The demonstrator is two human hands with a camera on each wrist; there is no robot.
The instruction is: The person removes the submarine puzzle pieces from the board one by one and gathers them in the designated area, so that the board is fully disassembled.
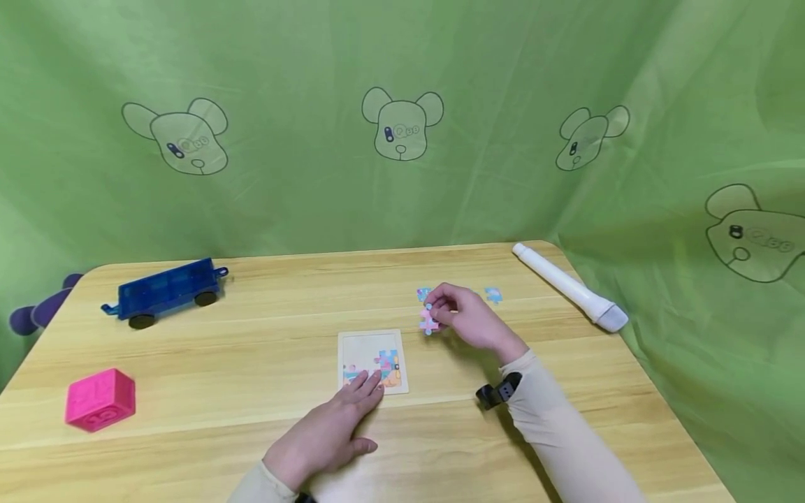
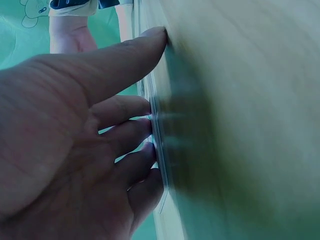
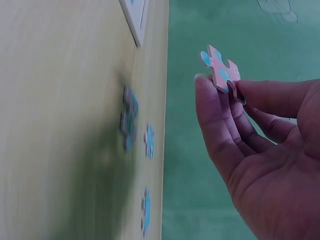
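Note:
A pink and light-blue puzzle piece [image 1: 428, 322] is pinched between the thumb and fingers of my right hand [image 1: 468, 320]. In the right wrist view the piece [image 3: 220, 70] is raised off the table. My left hand [image 1: 327, 433] rests with fairly straight fingers on the lower part of a square puzzle board [image 1: 404, 377]. Several pieces lie in the board's lower and right parts, some hidden under those fingers; its upper left shows bare backing. Beyond my right hand lie loose puzzle pieces, one at its left [image 1: 423, 294] and one at its right [image 1: 493, 295].
On the wooden table [image 1: 251, 377], a blue toy wagon [image 1: 166, 290] stands at the back left and a pink block [image 1: 100, 399] at the left. A white toy microphone [image 1: 569, 285] lies along the right edge. Green fabric [image 1: 283, 195] hangs behind the table.

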